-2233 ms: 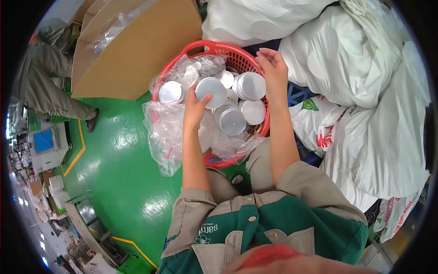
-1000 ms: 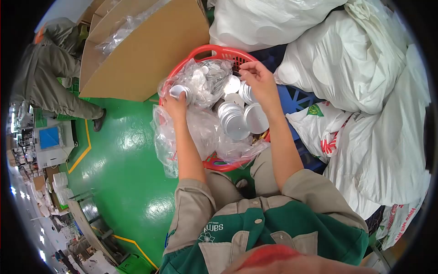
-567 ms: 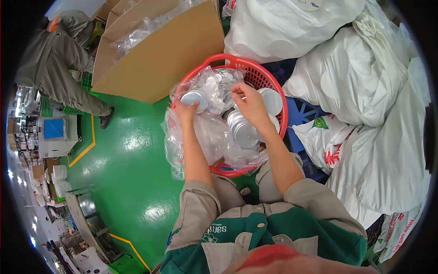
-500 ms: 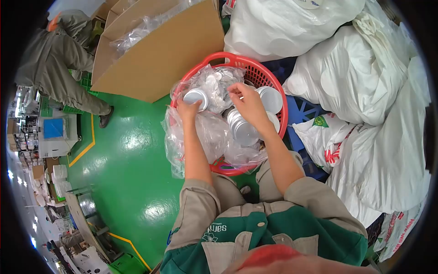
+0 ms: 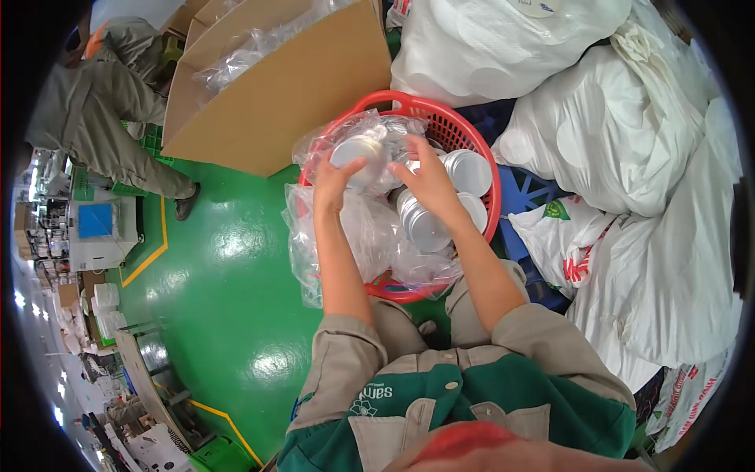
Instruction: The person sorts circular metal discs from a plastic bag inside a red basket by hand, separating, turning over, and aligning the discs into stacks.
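Note:
My left hand (image 5: 333,179) grips the edge of a round silver metal lid (image 5: 354,151), its thumb lying across the near side. The lid sits over crumpled clear plastic bags (image 5: 358,228) in a red perforated basket (image 5: 470,126). To the right, my right hand (image 5: 429,179) hovers with thumb and fingers apart and nothing between them. Beside and under that hand, a stack of round silver lids (image 5: 425,228) leans in the basket. Another stack of lids (image 5: 469,173) lies by the basket's right wall. My fingers hide part of the contents.
A large cardboard box (image 5: 291,94) holding clear plastic stands behind the basket on the left. Full white sacks (image 5: 598,126) crowd the right side, over blue pallets (image 5: 525,193). At far left, a person in grey trousers (image 5: 118,141) stands on the green floor (image 5: 236,259).
My left hand has moved slightly up and right, and the lid in it has turned more face-up. My right hand's fingers have spread, and it has shifted slightly.

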A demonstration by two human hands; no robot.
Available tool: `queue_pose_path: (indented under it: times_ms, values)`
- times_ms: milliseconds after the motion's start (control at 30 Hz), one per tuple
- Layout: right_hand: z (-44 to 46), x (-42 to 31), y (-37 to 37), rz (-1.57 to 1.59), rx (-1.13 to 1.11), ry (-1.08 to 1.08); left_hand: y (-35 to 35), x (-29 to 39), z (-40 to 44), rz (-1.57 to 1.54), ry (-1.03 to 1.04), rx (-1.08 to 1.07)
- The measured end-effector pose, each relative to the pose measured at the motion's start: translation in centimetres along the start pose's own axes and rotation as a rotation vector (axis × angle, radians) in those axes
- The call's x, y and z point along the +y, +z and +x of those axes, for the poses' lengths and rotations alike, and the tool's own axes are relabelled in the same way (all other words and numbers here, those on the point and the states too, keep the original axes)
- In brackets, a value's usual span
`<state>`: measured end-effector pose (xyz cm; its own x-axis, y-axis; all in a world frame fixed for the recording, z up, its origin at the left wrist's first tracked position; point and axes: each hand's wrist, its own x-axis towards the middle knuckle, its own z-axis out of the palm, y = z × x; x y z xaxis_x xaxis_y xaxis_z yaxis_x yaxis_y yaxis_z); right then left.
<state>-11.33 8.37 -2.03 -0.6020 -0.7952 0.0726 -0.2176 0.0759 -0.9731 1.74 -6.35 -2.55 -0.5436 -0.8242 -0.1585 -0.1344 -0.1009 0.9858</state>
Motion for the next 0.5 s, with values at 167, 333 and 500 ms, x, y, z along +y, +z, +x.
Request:
queue_pose_path:
  times_ms: [167, 333, 500]
  values:
    - [0.7, -1.0, -0.6, 0.496, 0.010, 0.192, 4.6, 2.1, -0.9, -0.360, -0.204, -0.183]
    - [1.2, -0.8, -2.8, 0.812, 0.275, 0.309, 2.4, -4.1, 2.4, 0.874, 0.352, 0.240]
    - [1.7, 0.7, -4.2, 0.940, 0.278, 0.355, 2.4, -10.3, 2.2, 1.165, 0.155, 0.357]
